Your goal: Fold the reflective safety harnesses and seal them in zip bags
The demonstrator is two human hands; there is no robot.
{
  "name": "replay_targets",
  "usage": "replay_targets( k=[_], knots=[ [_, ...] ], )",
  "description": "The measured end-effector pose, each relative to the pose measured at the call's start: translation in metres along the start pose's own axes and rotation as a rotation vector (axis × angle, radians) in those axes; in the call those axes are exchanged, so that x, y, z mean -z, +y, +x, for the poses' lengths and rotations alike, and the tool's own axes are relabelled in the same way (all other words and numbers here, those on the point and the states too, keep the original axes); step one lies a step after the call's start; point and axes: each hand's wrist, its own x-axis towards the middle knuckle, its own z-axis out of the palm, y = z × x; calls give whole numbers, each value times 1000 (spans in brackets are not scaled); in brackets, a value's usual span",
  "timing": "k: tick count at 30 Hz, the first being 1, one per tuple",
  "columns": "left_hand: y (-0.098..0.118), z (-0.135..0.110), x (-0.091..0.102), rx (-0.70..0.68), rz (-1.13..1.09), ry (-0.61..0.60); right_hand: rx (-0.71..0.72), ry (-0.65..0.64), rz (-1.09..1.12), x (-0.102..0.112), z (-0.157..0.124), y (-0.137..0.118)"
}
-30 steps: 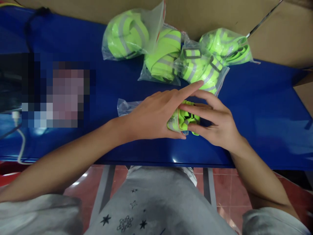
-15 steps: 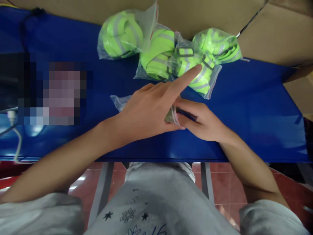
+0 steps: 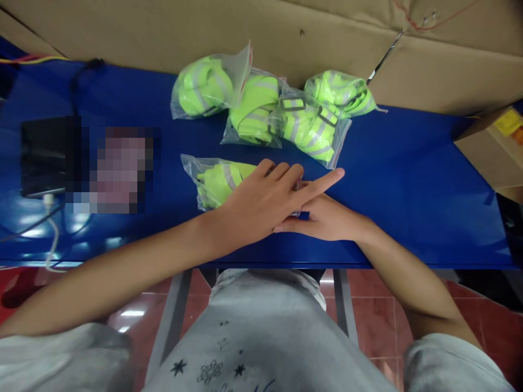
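Observation:
A clear zip bag (image 3: 212,182) with a rolled neon-yellow reflective strap in it lies on the blue table in front of me. My left hand (image 3: 272,198) lies across the bag's right part, back upward, index finger stretched out and the other visible fingers curled on the bag. My right hand (image 3: 327,215) grips the bag's right end, its thumb reaching under my left hand. The two hands overlap there, so the bag's mouth and my left thumb are mostly hidden.
Several similar bags of neon straps (image 3: 255,111) lie along the back, against a cardboard wall (image 3: 278,32). On the left are a black device (image 3: 43,158) with a white cable (image 3: 51,223) and a blurred-out item (image 3: 122,171). A cardboard box (image 3: 486,144) stands at the right.
The view has shifted, showing more of the table's back. My left hand has slid over the bag's right end and its fingers have curled, uncovering more of the strap. My right thumb now reaches further left.

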Motion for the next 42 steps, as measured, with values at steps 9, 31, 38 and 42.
replay_targets(
  k=[9,31,38,42],
  knots=[
    [-69,-4,29,445,-746,-349,31,81,88,15,-2,7],
    [-47,-29,-29,546,-1750,-330,-104,-9,216,11,-3,-3],
    [-47,-29,-30,514,-1858,-303,-345,206,341,27,-6,-10],
    [-44,-31,-24,475,-1863,-268,-339,306,197,37,-6,-7]
  ],
)
